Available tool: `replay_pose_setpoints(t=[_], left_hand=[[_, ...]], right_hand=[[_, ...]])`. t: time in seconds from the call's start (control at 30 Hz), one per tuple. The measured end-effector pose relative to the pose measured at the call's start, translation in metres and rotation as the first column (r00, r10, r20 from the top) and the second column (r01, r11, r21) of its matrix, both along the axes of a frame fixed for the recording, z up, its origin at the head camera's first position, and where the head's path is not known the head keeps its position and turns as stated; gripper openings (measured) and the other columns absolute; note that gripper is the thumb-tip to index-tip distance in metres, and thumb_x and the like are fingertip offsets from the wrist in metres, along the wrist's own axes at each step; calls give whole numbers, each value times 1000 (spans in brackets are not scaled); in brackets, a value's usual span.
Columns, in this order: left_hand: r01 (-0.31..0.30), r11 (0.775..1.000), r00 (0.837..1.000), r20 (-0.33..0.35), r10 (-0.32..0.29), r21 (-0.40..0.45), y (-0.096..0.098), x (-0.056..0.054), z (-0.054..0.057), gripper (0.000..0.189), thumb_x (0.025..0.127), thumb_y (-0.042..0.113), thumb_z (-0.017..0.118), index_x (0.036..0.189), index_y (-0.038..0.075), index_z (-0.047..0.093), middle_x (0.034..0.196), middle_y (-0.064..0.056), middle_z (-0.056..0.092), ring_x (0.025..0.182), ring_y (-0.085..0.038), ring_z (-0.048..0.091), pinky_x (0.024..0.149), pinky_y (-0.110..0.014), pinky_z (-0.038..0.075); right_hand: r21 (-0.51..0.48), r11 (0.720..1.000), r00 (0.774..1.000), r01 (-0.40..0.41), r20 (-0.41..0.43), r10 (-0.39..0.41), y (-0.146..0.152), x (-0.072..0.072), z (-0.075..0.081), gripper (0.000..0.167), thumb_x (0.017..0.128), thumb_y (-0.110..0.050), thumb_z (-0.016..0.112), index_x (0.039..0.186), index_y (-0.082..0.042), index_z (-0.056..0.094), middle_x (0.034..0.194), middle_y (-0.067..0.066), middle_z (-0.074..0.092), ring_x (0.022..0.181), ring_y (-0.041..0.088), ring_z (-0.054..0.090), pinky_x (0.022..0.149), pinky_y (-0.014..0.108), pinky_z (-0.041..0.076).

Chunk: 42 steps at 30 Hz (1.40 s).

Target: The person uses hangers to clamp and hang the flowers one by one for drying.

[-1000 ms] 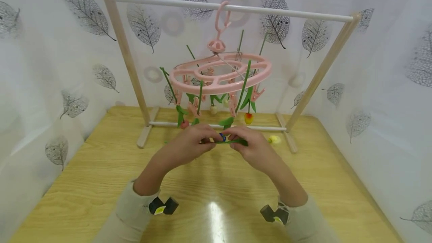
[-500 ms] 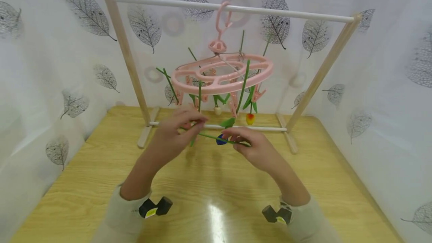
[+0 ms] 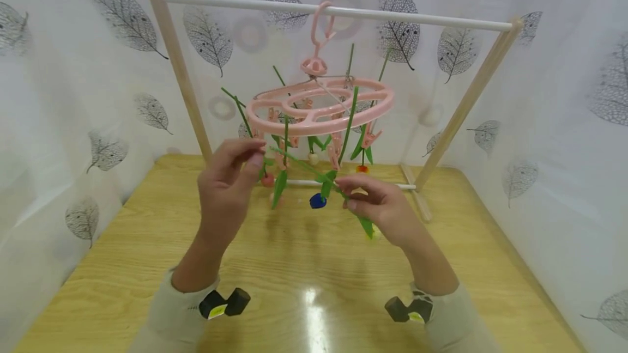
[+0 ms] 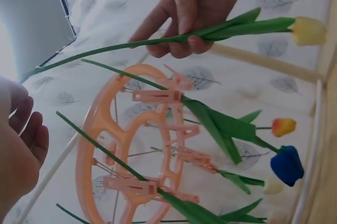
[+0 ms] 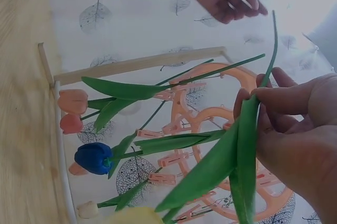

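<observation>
My right hand [image 3: 381, 207] pinches the green stem of an artificial yellow tulip [image 4: 309, 31] between thumb and fingers. The bloom points down to the right and the bare stem slants up to the left. My left hand [image 3: 224, 181], fingers loosely bent, holds nothing; its fingertips are just off the free tip of the stem. Behind both hands hangs a pink clip hanger [image 3: 314, 127] with tulips clipped head-down by pegs [image 4: 158, 96]. Among them, a blue tulip [image 3: 318, 201] hangs between the hands, and a red one [image 3: 267, 180] beside the left fingers.
A rack with a white top bar [image 3: 417, 16] and wooden legs [image 3: 461, 108] carries the hanger on its hook. It stands on a wooden table [image 3: 314, 266] before a leaf-printed curtain [image 3: 49, 124]. A red-yellow tulip [image 4: 284, 127] hangs farther back.
Both hands were together low over the stem. My left hand has drawn left and up, off the stem; my right hand has tilted the tulip so its stem rises to the left.
</observation>
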State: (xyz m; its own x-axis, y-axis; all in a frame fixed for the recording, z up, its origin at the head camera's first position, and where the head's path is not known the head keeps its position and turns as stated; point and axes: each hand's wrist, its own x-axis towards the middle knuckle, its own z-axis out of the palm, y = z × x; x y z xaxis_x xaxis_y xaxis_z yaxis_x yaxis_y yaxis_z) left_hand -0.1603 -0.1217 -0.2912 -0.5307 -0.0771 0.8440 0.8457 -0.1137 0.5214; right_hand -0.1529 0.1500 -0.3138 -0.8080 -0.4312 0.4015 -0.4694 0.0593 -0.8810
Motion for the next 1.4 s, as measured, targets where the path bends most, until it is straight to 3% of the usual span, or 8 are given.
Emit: replay_pose_setpoints(t=[0.2,0.43,0.57,0.7,0.83,1.0,1.1,1.4], left_hand=[[59,989,988,148,-38,-139,16,-9,-20,23,97,-8,58,118,-8,64,109,0,65,99,-15,63,85,-22,54],[146,952,945,323,-53,-269,32,-17,-39,23,100,8,62,123,6,66,111,-8,66,100,-21,63,88,-28,54],[250,914,885,459,-82,-319,42,-19,-48,29,101,14,63,129,10,63,119,-11,65,105,-19,63,92,-30,54],[347,893,829,539,-150,-285,55,-16,-55,36,99,16,66,134,9,58,124,-11,64,113,-21,63,97,-32,54],[435,885,768,581,-269,-165,68,-12,-59,41,98,15,68,135,10,52,129,-9,64,121,-22,61,101,-33,53],[466,885,694,622,-361,-5,76,-8,-61,42,95,5,68,132,6,47,127,-14,63,116,-21,62,98,-29,54],[453,892,692,628,-354,4,77,-6,-60,41,95,1,67,130,3,47,121,-17,64,109,-18,63,93,-27,55],[456,870,765,581,-277,-186,76,-6,-60,38,97,8,67,134,6,57,122,-12,63,106,-20,64,89,-30,56]], right_hand=[[-98,994,999,-36,16,38,2,-1,-1,39,90,19,55,127,8,60,113,-1,65,98,12,66,83,26,59],[-215,977,996,-1,84,19,0,-4,-1,50,92,17,53,132,-13,64,113,3,61,96,16,65,85,25,58],[-296,955,994,-7,99,38,-1,-6,-2,53,93,19,51,136,-10,60,113,1,62,98,14,64,86,24,57],[-388,921,993,-31,96,74,-4,-7,-1,51,92,21,49,132,-9,62,112,1,62,101,15,63,88,23,56],[-443,896,992,-24,99,76,-9,-7,-2,47,92,17,56,128,-14,64,115,0,63,105,15,63,90,22,55],[-448,894,995,6,89,38,-17,-5,-4,48,90,16,61,129,-12,63,117,1,63,107,15,63,90,23,56],[-414,909,998,52,44,-37,-20,-1,-4,49,91,18,58,127,-15,65,114,1,63,107,15,65,92,25,56],[-329,911,955,248,-74,-286,-20,5,-3,26,93,9,65,115,-5,69,107,6,65,101,19,66,91,24,56]])
